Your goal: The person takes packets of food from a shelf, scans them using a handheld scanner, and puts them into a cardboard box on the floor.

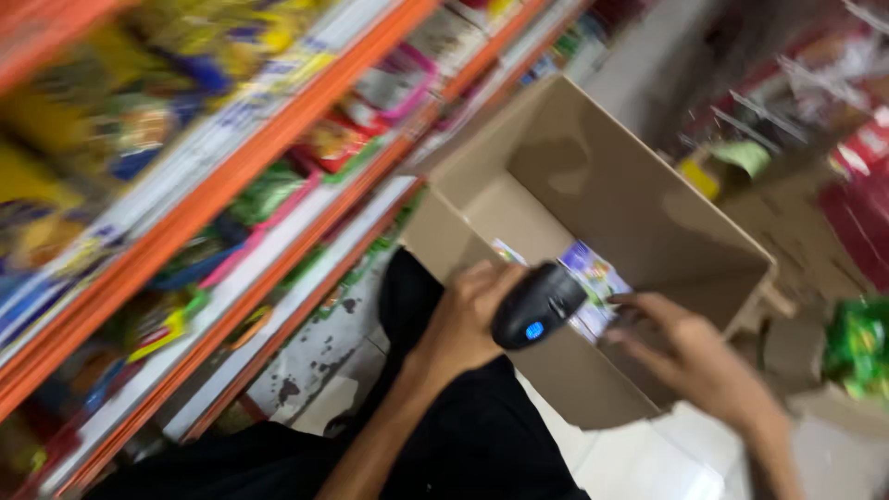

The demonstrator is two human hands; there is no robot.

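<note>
Black plastic fills my left hand [463,319]: a handheld scanner [539,304], gripped with my fingers curled shut around its handle and its head aimed away from me, over the near edge of an open cardboard box [639,213]. A small blue light shows on the scanner's upper face. My right hand [690,356] reaches over the box's near wall from the other side, fingers held loosely apart and stretched toward a small, colourful packet [593,282] that lies low inside the box, against the near wall. Motion blur keeps me from telling whether those fingertips are already touching the packet or are just short of it; nothing is clearly gripped.

What matters is how the packet lies. It sits just beyond the scanner's head and just left of my right fingertips, so it is between my two hands, with the right hand the nearer free one. Its long side appears to run along the box's near wall, roughly across the line of the scanner.

Orange shelves [278,185] packed with bright snack bags rise to my left, and I crouch in dark trousers [482,435] on a pale tiled floor [648,463]. A green packet [857,347] lies to the right of the box.
</note>
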